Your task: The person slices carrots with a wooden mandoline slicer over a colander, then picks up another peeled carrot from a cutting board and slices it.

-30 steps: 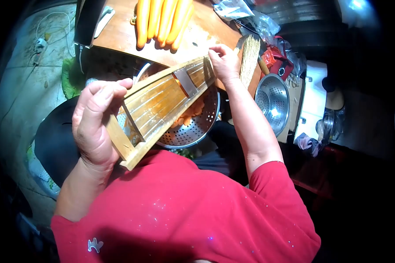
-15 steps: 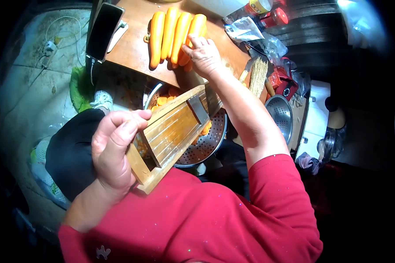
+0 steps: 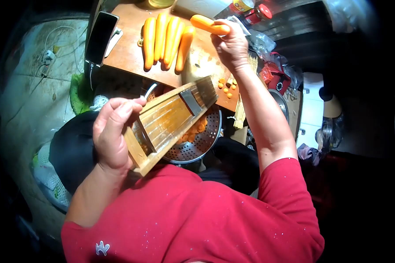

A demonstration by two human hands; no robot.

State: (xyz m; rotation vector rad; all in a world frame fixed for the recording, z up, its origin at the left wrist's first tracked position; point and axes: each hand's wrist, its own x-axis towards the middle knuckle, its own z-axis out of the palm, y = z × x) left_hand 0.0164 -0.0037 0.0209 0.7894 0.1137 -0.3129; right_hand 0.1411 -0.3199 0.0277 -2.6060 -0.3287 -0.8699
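My left hand [image 3: 116, 131] is closed around the near end of a wooden mandoline slicer [image 3: 169, 125], which tilts up and away to the right. A metal blade plate [image 3: 190, 103] crosses the slicer near its far end. Below it sits a metal colander [image 3: 210, 138] holding orange carrot slices [image 3: 191, 133]. My right hand [image 3: 232, 46] grips one end of a carrot [image 3: 206, 24], raised above the right part of the table. Several whole peeled carrots [image 3: 162, 41] lie side by side on the wooden table [image 3: 123, 57].
A phone [image 3: 102, 38] leans on a stand at the table's left edge. Carrot end pieces [image 3: 226, 87] lie near the right corner, by a straw brush [image 3: 240, 109]. A red-lidded jar [image 3: 259, 14] and plastic bags [image 3: 261, 44] are at the back right. Green leaves [image 3: 80, 94] hang at left.
My right hand has picked up a carrot from the row and lifted it up and to the right. The slicer stays in my left hand, slightly shifted.
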